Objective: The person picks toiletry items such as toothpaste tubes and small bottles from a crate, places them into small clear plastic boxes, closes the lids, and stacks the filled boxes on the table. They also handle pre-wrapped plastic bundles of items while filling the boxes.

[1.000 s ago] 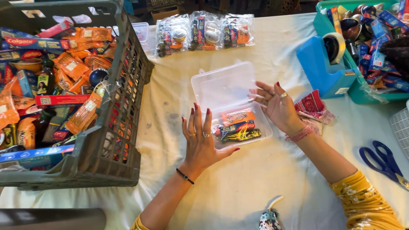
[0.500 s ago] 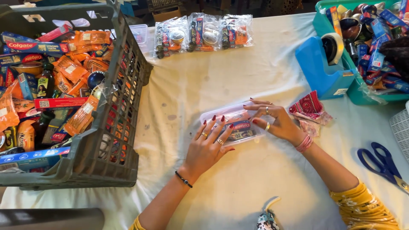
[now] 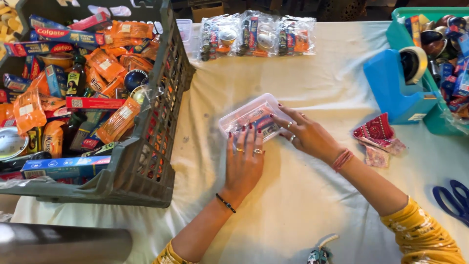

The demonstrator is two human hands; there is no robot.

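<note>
Big grey crate (image 3: 146,161) on the left is stuffed with orange packets, boxes and tubes, and three bagged bundles (image 3: 257,35) sit at the far edge of the white table (image 3: 303,205). To me that reads as a few done and a whole lot left. On the right there's a blue tape dispenser (image 3: 398,88), a red patterned cloth (image 3: 378,134) and blue scissors (image 3: 452,198) at the edge.

The clear box (image 3: 251,117) is mid-table with its lid down over some small packets. Left hand (image 3: 244,164) lies flat, fingers spread, tips on the box's near edge. Right hand (image 3: 305,134) comes from the side, fingers curled loosely against the box's right end, pressing rather than lifting. Can't tell if the lid has snapped fully shut.
</note>
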